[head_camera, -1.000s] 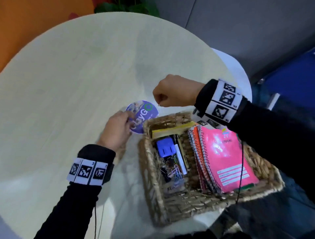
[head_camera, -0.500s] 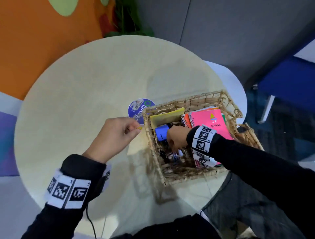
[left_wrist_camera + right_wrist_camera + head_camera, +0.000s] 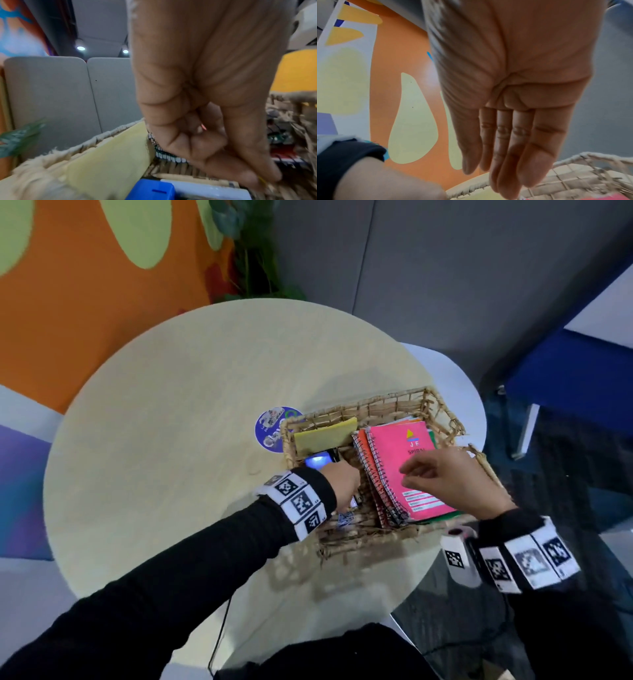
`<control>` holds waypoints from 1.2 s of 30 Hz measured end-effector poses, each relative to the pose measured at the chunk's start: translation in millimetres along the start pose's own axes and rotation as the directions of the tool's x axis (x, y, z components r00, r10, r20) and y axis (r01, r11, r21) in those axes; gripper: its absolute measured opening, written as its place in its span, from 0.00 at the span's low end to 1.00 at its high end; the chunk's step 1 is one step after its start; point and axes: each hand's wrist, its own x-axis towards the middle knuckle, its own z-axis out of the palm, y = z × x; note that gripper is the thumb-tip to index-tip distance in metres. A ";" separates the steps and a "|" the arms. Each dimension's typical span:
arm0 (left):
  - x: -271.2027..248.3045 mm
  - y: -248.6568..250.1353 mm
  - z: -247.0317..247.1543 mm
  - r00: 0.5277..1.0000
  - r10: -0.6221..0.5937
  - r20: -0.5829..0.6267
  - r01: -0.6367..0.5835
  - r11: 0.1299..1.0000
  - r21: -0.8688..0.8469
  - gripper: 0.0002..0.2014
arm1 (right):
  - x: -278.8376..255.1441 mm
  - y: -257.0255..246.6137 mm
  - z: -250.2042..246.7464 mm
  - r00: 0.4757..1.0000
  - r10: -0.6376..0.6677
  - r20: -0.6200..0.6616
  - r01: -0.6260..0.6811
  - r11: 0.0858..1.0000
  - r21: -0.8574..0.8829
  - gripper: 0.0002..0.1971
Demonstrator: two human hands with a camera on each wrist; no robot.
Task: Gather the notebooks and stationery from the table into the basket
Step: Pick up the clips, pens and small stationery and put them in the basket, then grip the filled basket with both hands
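Swapped over since half a second ago: left hand (image 3: 342, 484) off the basket's outer left edge and now down inside it, right hand (image 3: 455, 484) up out of that same spot and across over the notebooks.

Round pale wooden table (image 3: 154, 457) across the middle of the head view. Woven basket (image 3: 376, 402) at right of centre, near the table's right edge. Inside, in the right part, a stack of spiral notebooks with the pink notebook (image 3: 394, 446) on top; in the upper left part, a yellow pad (image 3: 325, 436) leaning on the far wall. Right hand hovering above the pink cover, fingers straight and close together, holding nothing. Left hand reaching into the basket's left part, fingers curled, thumb and fingertip (image 3: 248, 169) pressed together low over the basket floor; cannot tell whether anything is pinched between them. Just above that hand in the frame, a small blue item (image 3: 317, 461) below the yellow pad. Left of the basket, flat on the table and partly behind its wall, a round purple sticker (image 3: 270, 428).
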 end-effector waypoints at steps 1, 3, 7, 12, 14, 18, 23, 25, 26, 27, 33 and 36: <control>2.8 3.8 1.2 1.000 -0.013 0.019 0.012 0.999 0.050 0.20 | -6.5 4.5 1.2 1.000 0.012 0.002 -0.012 1.000 -0.004 0.06; 4.9 10.2 2.8 0.998 -0.027 0.059 0.019 0.991 0.134 0.22 | -17.1 12.9 3.6 0.999 0.031 0.006 -0.031 1.000 0.000 0.06; 6.9 15.0 3.3 0.992 -0.035 0.125 0.013 0.985 0.175 0.23 | -35.1 25.5 -2.2 0.996 0.057 -0.062 -0.056 0.998 0.024 0.06; -20.3 -10.7 -16.4 0.943 -0.061 -0.327 0.007 0.987 -0.162 0.08 | -50.0 54.8 -21.3 0.808 0.218 -0.547 -0.209 0.975 0.079 0.09; -38.2 -31.1 -12.4 0.796 -0.237 -0.556 0.063 0.947 -0.314 0.22 | -49.0 83.6 -19.6 0.749 0.379 -0.543 -0.388 0.916 0.105 0.19; -62.5 -50.3 19.9 0.719 -0.606 -0.342 0.399 0.762 -0.510 0.32 | -38.7 123.1 2.6 0.725 0.661 -0.196 -0.616 0.749 0.245 0.26; -50.4 -40.5 55.1 0.823 -0.517 -0.236 0.281 0.732 -0.621 0.24 | -31.8 144.9 27.6 0.709 0.666 -0.232 -0.545 0.726 0.421 0.11; -47.5 -36.9 60.1 0.786 -0.526 -0.325 0.260 0.758 -0.598 0.17 | -32.8 139.2 28.0 0.706 0.645 -0.295 -0.545 0.759 0.357 0.10; -47.4 -36.6 61.5 0.770 -0.526 -0.362 0.238 0.762 -0.602 0.14 | -34.7 130.0 24.9 0.710 0.632 -0.310 -0.532 0.770 0.352 0.10; -50.0 -36.2 60.1 0.755 -0.525 -0.392 0.211 0.761 -0.613 0.12 | -35.1 123.8 21.6 0.719 0.617 -0.320 -0.517 0.782 0.348 0.10; -81.4 -48.2 43.5 0.637 -0.568 -0.521 0.158 0.757 -0.634 0.06 | -22.6 76.8 -3.2 0.788 0.477 -0.389 -0.342 0.865 0.368 0.05; -109.7 -66.7 28.4 0.529 -0.611 -0.589 0.157 0.752 -0.640 0.05 | 6.3 45.0 -15.0 0.829 0.407 -0.384 -0.247 0.882 0.402 0.03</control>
